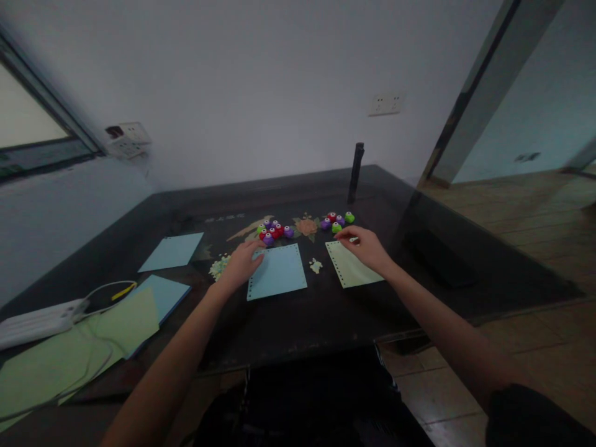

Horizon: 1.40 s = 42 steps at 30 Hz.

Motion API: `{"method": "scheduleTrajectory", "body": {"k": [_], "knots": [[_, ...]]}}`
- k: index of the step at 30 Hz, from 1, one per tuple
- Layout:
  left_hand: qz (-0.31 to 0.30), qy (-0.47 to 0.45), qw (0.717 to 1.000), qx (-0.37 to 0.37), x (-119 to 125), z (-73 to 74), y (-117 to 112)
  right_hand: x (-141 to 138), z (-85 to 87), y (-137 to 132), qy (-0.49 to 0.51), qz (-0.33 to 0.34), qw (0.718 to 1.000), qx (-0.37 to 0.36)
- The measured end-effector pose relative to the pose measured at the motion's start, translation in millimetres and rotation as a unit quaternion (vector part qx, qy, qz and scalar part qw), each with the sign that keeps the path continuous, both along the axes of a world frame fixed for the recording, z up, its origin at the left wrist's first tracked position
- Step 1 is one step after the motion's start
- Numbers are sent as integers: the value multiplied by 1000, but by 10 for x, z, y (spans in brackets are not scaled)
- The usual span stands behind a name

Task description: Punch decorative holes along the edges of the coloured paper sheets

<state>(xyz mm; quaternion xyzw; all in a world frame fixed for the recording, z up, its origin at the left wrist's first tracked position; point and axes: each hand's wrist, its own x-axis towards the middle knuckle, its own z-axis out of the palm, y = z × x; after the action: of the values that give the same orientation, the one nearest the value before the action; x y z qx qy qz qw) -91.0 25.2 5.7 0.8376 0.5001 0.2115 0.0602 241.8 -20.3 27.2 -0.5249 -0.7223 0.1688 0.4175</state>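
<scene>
My left hand [242,264] rests flat on the left edge of a light blue sheet [279,273] with punched holes along its edge, fingers stretched out. My right hand [365,245] lies on the top of a pale green sheet [354,268], fingers curled near a green punch [336,228]; whether they hold anything is unclear. Behind the blue sheet sits a cluster of small red, purple and green punches [274,231]. A second cluster of punches [338,220] lies behind the green sheet.
Paper scraps [218,267] and a small scrap pile [315,266] lie on the dark table [298,329]. More blue sheets [172,251] and green sheets [69,354], a white power strip [40,320] with cables, and a black upright cylinder [356,172] stand around.
</scene>
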Motion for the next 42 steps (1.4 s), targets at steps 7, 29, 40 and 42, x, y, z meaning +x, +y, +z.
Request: {"method": "scheduleTrajectory", "body": {"k": [7,29,40,42], "knots": [[0,27,1000,-9,-164,-198,19,-894,-110,448,-149,69,986,-41],[29,62,997,-24,-125,-351,50,-1061,-478,597,-271,78,959,-36],[25,50,998,-25,-98,-309,18,-1049,-503,621,-216,80,973,-22],[25,43,998,-23,-90,-300,12,-1041,-492,624,-197,77,977,-18]]}}
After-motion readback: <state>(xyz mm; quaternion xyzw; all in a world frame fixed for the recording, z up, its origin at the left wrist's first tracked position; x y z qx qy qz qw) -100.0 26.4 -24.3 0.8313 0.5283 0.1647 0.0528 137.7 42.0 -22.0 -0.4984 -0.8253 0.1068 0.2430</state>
